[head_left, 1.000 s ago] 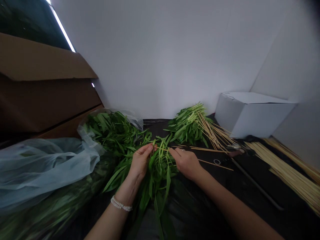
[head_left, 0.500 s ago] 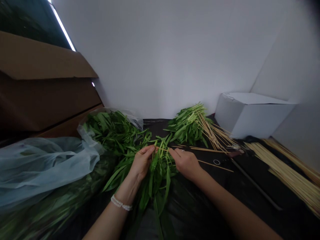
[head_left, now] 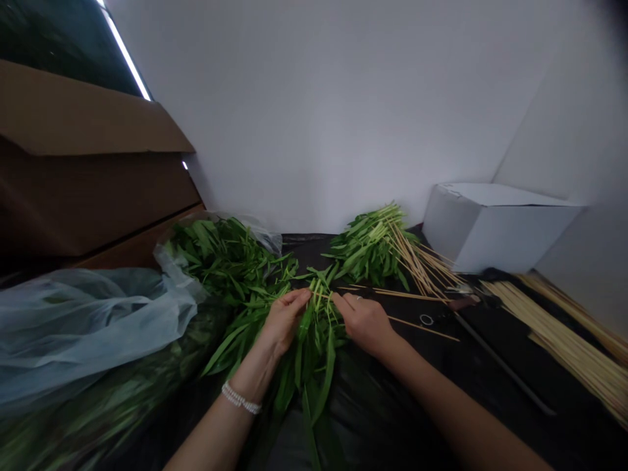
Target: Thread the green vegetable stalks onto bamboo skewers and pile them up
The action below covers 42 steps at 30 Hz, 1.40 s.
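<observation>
A small bunch of long green leafy stalks [head_left: 314, 340] lies between my hands on the black sheet [head_left: 392, 418]. My left hand [head_left: 283, 320], with a pearl bracelet at the wrist, pinches the stalks near their tops, fingers closed. On the other side my right hand [head_left: 366, 320] grips the same bunch, and a thin bamboo skewer [head_left: 422, 327] runs out from under it to the right. The skewer's tip is hidden among the stalks.
A clear plastic bag [head_left: 88, 327] of loose greens [head_left: 220, 258] lies at left under brown cardboard boxes [head_left: 93, 176]. Skewered green bundles [head_left: 377, 245] lie behind. A white box [head_left: 495, 222] stands at right, with a heap of bare skewers [head_left: 559, 340] and a small ring [head_left: 426, 320].
My left hand's fingers have slid slightly right along the stalks toward my right hand. The bunch and skewer stay about where they were.
</observation>
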Tool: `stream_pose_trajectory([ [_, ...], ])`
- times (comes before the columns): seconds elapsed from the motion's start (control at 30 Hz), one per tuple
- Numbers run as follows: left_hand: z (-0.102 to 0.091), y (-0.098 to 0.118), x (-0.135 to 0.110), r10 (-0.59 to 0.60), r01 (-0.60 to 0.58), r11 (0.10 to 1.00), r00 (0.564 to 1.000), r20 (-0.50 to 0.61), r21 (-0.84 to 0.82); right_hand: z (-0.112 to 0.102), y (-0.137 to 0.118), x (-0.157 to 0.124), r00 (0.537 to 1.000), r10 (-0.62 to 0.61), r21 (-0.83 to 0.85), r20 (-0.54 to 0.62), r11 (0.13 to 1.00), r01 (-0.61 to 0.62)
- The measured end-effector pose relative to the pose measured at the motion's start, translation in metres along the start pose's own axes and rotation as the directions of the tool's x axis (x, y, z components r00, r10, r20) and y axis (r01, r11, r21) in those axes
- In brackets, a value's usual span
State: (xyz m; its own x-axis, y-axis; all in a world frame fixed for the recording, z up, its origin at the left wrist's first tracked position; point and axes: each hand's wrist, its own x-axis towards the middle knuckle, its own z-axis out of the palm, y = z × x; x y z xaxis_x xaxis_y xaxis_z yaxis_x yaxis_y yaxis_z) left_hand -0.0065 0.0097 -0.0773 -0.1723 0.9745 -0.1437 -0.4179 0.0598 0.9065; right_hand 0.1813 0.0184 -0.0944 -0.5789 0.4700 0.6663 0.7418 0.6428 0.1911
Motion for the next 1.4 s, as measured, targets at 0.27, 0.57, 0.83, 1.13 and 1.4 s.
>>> stream_pose_trajectory([
  [0.27, -0.002, 0.01, -0.002, 0.055, -0.057, 0.998, 0.997, 0.054, 0.034, -0.007, 0.011, 0.004, 0.991, 0.038, -0.043, -0.125, 0.998, -0.043],
  [0.57, -0.019, 0.036, 0.002, 0.217, -0.208, 0.965, 0.975, -0.039, 0.156, -0.025, 0.06, 0.006, 0.872, 0.292, -0.032, -0.394, 0.943, -0.33],
  [0.83, -0.005, 0.015, -0.004, 0.37, -0.455, 0.741, 0.89, 0.265, 0.494, -0.023, 0.059, 0.004, 0.864, 0.339, 0.069, -0.372, 0.938, -0.339],
  [1.13, -0.008, -0.013, -0.007, 0.1, -0.65, 0.158, 0.76, 0.643, 0.744, -0.026, 0.059, 0.005, 0.83, 0.336, 0.069, -0.446, 0.937, -0.342],
  [1.4, -0.015, -0.009, -0.007, -0.036, -0.587, 0.077, 0.806, 0.591, 0.806, -0.025, 0.057, 0.005, 0.824, 0.332, 0.098, -0.458, 0.941, -0.325],
])
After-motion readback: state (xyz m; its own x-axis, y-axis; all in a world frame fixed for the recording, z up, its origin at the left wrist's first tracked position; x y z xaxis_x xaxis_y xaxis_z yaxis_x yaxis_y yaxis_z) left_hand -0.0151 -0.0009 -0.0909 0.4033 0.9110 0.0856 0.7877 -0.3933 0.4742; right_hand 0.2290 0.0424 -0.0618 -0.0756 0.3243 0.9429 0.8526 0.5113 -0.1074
